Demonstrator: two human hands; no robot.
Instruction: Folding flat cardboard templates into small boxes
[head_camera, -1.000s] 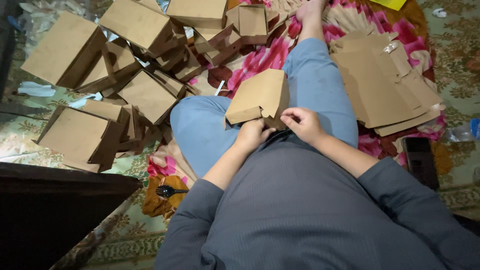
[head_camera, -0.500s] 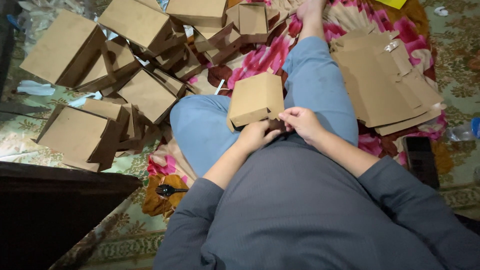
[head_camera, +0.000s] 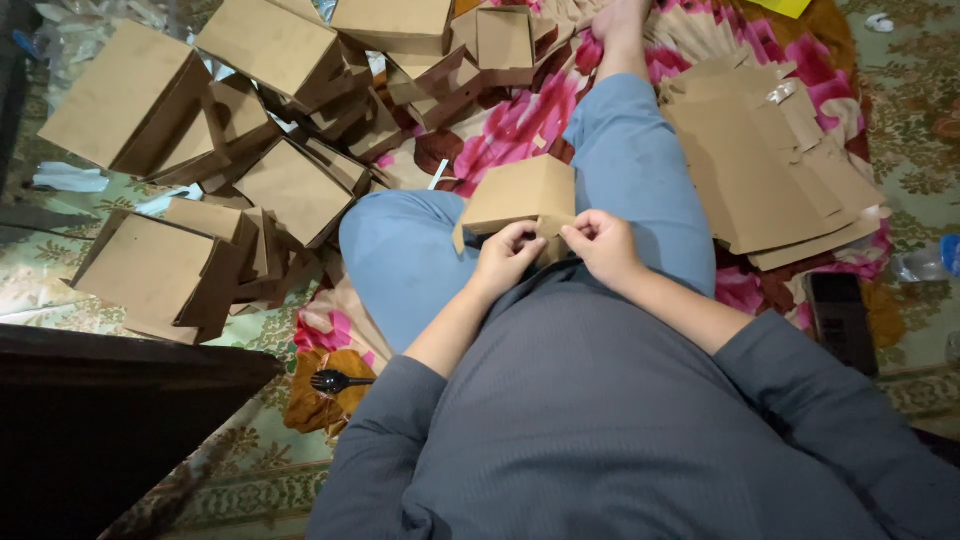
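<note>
I sit cross-legged on a flowered cloth and hold a small brown cardboard box (head_camera: 520, 193) over my lap. My left hand (head_camera: 508, 257) pinches its near lower edge from the left. My right hand (head_camera: 603, 243) grips a flap at the near right corner, fingers curled on the card. The box's flat top faces up and tilts slightly away from me. Both thumbs press on the folded edge between the hands.
Several folded brown boxes (head_camera: 290, 190) lie piled at the left and top. A stack of flat cardboard blanks (head_camera: 760, 170) rests to the right of my leg. A black plastic fork (head_camera: 335, 381) lies near my left knee. A dark phone-like slab (head_camera: 840, 320) sits right.
The box has turned and settled lower toward my lap. Both hands have closed in together on its near edge, pressing a flap.
</note>
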